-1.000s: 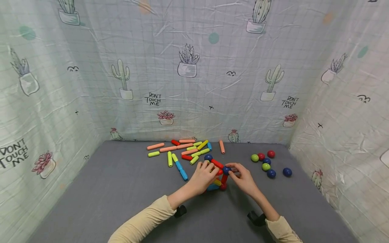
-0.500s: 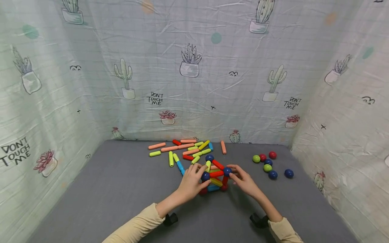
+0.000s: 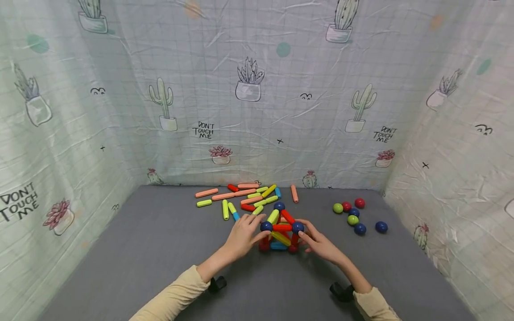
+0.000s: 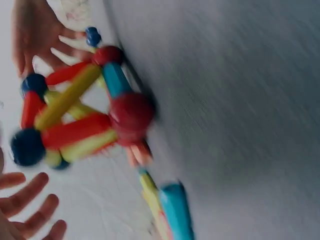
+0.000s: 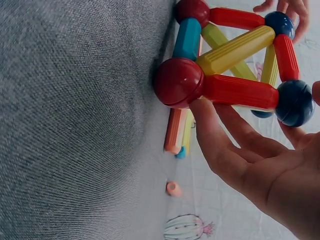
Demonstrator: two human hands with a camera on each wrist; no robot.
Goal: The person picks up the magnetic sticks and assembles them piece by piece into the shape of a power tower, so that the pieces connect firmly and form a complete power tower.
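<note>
A frame of magnetic building rods and balls [image 3: 282, 227] stands on the table between the hands. Blue balls sit at its upper corners and dark red balls at its lower front ones; a yellow rod [image 5: 235, 51] runs diagonally across the front face. Beside the upper left blue ball [image 3: 266, 227] is the left hand [image 3: 241, 236]; its fingers [image 4: 30, 200] are spread and apart from that ball in the left wrist view. The right hand [image 3: 321, 244] holds the upper right blue ball [image 5: 295, 102] between thumb and finger, while another fingertip touches the red ball [image 5: 179, 82] below.
Loose rods, among them an orange rod [image 3: 206, 192] and a lime rod [image 3: 225, 209], lie behind and left of the frame. Loose balls, including a blue ball [image 3: 381, 227] and a green ball [image 3: 337, 207], lie to the right. A patterned cloth wall [image 3: 257, 120] rises behind the grey table [image 3: 160, 249].
The left hand has drawn back to the left from the top of the frame, uncovering its front. The frame has turned slightly and now faces forward. The right hand stays at its blue ball.
</note>
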